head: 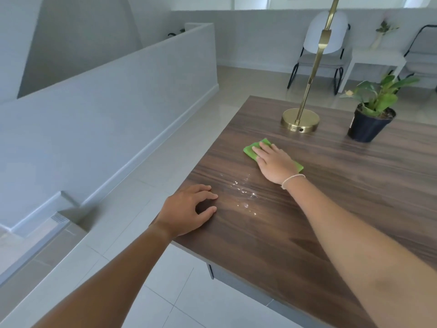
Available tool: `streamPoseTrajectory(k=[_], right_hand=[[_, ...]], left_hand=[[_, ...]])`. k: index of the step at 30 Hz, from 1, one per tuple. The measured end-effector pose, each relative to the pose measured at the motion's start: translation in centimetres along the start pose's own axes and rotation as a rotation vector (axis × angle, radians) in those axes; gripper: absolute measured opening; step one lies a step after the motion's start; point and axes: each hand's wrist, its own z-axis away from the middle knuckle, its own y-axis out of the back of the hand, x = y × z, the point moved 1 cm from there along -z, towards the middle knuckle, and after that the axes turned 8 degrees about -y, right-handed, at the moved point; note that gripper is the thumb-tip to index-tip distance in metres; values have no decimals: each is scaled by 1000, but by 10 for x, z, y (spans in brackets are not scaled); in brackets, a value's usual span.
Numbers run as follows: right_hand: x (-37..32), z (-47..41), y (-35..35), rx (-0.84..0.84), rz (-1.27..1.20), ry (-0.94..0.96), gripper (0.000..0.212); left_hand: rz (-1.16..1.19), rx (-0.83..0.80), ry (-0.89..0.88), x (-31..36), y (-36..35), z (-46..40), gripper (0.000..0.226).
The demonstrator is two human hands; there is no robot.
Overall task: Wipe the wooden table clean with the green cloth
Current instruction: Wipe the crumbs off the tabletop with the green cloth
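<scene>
The dark wooden table fills the right half of the view. A folded green cloth lies flat on it, and my right hand presses down on top of the cloth with fingers spread, covering its middle. A patch of shiny water droplets sits on the wood just in front of the cloth. My left hand rests near the table's left edge, fingers curled loosely apart, holding nothing.
A brass lamp base with a slanted stem stands behind the cloth. A potted plant in a black pot is at the back right. Tiled floor and a low white wall lie to the left; chairs stand beyond.
</scene>
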Motion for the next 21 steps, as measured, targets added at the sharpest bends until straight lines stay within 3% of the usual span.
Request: streamPoseTrajectory(k=[4, 6, 9, 11, 13, 16, 19, 21], right_hand=[[-43, 43, -18, -78, -13, 399, 43], [-9, 45, -8, -50, -30, 371, 42], [36, 6, 5, -23, -38, 90, 43], [24, -23, 2, -7, -11, -39, 45], [-17, -38, -7, -5, -1, -7, 46], [-71, -13, -24, -63, -3, 250, 45], [-61, 18, -25, -71, -73, 403, 42], [-38, 2, -18, -38, -83, 368, 41]], left_hand=[[5, -18, 57, -17, 5, 10, 43], [12, -30, 47, -14, 4, 10, 42], [25, -68, 25, -4, 1, 5, 41], [30, -78, 17, -1, 1, 3, 41], [28, -89, 20, -4, 3, 3, 41], [17, -122, 20, -5, 4, 3, 42], [26, -122, 26, -6, 6, 7, 43], [32, -91, 29, -7, 7, 14, 43]])
